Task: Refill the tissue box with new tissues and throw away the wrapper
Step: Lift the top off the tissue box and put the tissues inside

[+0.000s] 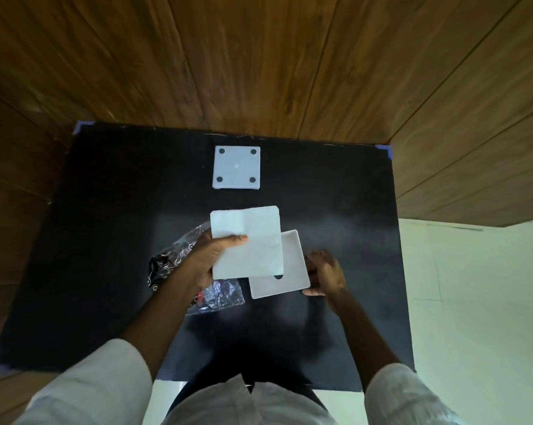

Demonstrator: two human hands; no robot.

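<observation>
The left hand (205, 259) is pinching a white stack of tissues (246, 242) at its near-left corner, thumb lying on top and the fingers hidden beneath, so the grip is closed on the stack and lifting it above the table (335, 210). The stack is looking soft and light, and held by one corner like this it is likely to sag or fan apart; a hand spread flat underneath, or a hold on two opposite edges, would probably be keeping the sheets together better.

The right hand (325, 276) is grasping the right edge of a white square panel (289, 271), which appears to be part of the tissue box, lying partly under the stack. It looks stiff and smooth, so it is probably best taken by its edges. A dark spot is showing near its far-left side; what it is cannot be told.

The clear printed wrapper (179, 259) is lying crumpled on the table under the left wrist, looking thin, crinkly and easy to bunch up in one hand.

Farther away, near the table's far edge, a white square piece with four dark dots (237, 167) is resting flat, well apart from both hands.
</observation>
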